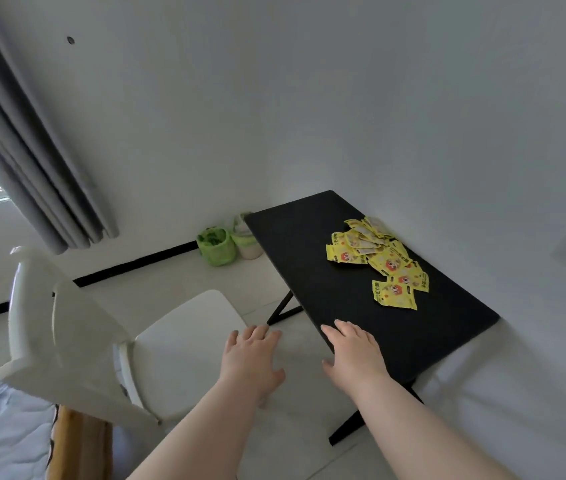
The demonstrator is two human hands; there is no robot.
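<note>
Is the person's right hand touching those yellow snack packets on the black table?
Apart. The head view shows a stretch of bare black table between the right hand and the nearest yellow packet.

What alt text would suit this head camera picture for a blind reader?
Two bare hands reach forward, open: the right hand at the near edge of a black table strewn with yellow snack packets, the left hand by a white chair.
</note>
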